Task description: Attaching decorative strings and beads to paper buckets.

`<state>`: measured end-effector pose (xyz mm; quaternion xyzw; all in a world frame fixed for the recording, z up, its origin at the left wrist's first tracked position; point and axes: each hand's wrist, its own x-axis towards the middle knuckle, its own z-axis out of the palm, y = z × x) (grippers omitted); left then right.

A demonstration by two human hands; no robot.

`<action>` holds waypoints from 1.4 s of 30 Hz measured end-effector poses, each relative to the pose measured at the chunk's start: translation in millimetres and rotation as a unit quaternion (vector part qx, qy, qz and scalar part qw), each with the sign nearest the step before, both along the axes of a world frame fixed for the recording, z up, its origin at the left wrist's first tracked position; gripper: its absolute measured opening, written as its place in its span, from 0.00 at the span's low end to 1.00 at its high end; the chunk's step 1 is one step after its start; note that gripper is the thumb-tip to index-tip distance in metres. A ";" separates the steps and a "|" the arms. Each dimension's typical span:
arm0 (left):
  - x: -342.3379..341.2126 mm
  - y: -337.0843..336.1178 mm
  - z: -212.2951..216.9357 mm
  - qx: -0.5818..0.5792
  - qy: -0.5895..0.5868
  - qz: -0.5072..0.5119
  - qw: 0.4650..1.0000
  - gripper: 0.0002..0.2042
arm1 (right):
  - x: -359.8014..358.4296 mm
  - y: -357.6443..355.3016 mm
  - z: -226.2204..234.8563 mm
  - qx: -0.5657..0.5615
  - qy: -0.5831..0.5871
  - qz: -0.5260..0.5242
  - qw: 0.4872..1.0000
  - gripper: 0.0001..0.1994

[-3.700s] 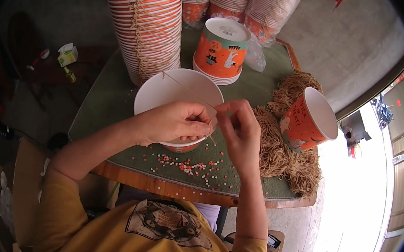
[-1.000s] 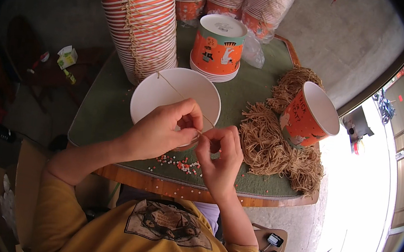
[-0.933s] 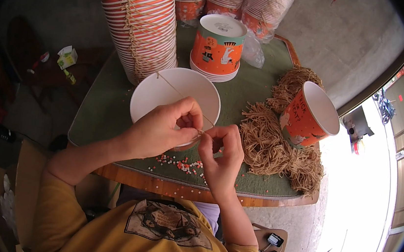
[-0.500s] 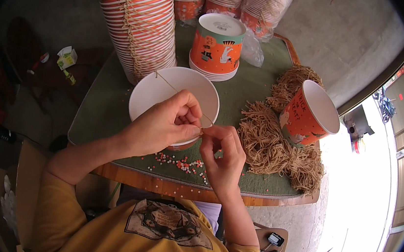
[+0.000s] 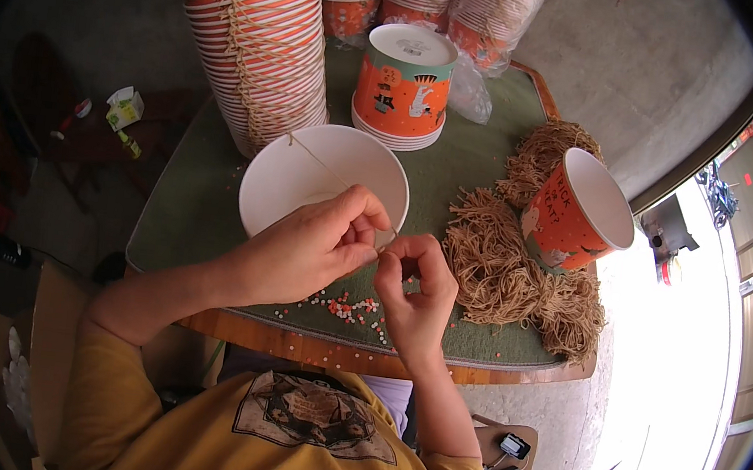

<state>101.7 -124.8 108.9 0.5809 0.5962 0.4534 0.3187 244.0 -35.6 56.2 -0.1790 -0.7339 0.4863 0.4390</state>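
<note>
Left hand and right hand pinch thin tan string taut over a round, smooth, white-lined tub.

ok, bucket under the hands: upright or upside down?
Upright: the bucket has its mouth facing up, white inside visible; left hand hides part.

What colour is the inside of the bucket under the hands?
The bucket is white inside; best in head view.

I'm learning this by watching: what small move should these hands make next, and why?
Perhaps the right hand should gently draw the tan cord snug while the left hand steadies it. The cord runs from the far rim of the white-lined bucket to both hands, which pinch close together; any knot there is too small to see.
</note>
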 end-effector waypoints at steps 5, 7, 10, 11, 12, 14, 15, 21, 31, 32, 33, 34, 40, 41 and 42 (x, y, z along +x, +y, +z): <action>-1.9 -0.5 -1.8 0.087 0.245 0.022 0.965 0.07 | 4.7 -0.6 -11.2 -0.004 0.008 0.003 1.000 0.04; -0.2 -1.4 -1.6 0.085 0.248 0.029 0.964 0.06 | 4.6 -2.6 -12.9 -0.020 0.017 0.014 1.000 0.04; -0.1 -1.3 -1.3 0.092 0.257 0.037 0.961 0.06 | 4.7 -4.6 -14.6 -0.021 0.018 0.023 0.999 0.04; -0.4 -0.9 -1.2 0.101 0.261 0.037 0.959 0.05 | 4.9 -5.4 -15.3 -0.020 0.016 0.024 0.999 0.04; -1.0 -0.8 -1.5 0.101 0.261 0.038 0.959 0.05 | 4.8 -6.3 -16.2 -0.019 0.014 0.025 0.999 0.04; -2.1 -0.5 -2.2 0.101 0.262 0.043 0.959 0.05 | 4.1 -8.3 -19.0 -0.020 0.020 0.028 0.999 0.05; -2.4 -0.8 -2.0 0.100 0.263 0.043 0.959 0.05 | 3.7 -9.4 -19.8 -0.021 0.025 0.031 0.999 0.05; -3.8 -0.4 -2.2 0.133 0.300 0.049 0.943 0.06 | 2.1 -14.1 -21.5 0.047 -0.029 0.019 0.998 0.10; 0.6 -10.3 -6.7 0.230 0.407 0.122 0.875 0.12 | 1.7 -16.6 -23.3 0.268 -0.021 -0.047 0.962 0.16; 3.6 -17.1 -8.9 0.262 0.404 0.131 0.866 0.14 | 4.0 -16.6 -24.2 0.266 -0.022 -0.046 0.963 0.16; 9.0 -27.2 -13.0 0.294 0.405 0.137 0.855 0.14 | 6.2 -18.5 -24.7 0.276 -0.021 -0.058 0.959 0.17; 14.4 -36.7 -20.8 0.300 0.376 0.126 0.867 0.14 | 8.8 -19.7 -25.7 0.286 -0.021 -0.073 0.955 0.18; 45.1 -61.0 -55.3 0.089 0.113 0.203 0.968 0.09 | 18.1 -29.5 -28.2 0.305 -0.038 -0.104 0.946 0.20; 45.3 -57.5 -58.0 0.076 0.025 0.207 0.975 0.09 | 19.1 -31.8 -29.6 0.305 -0.039 -0.101 0.946 0.20; 45.0 -52.5 -60.3 0.063 -0.064 0.209 0.974 0.09 | 19.7 -33.9 -31.8 0.299 -0.036 -0.086 0.950 0.21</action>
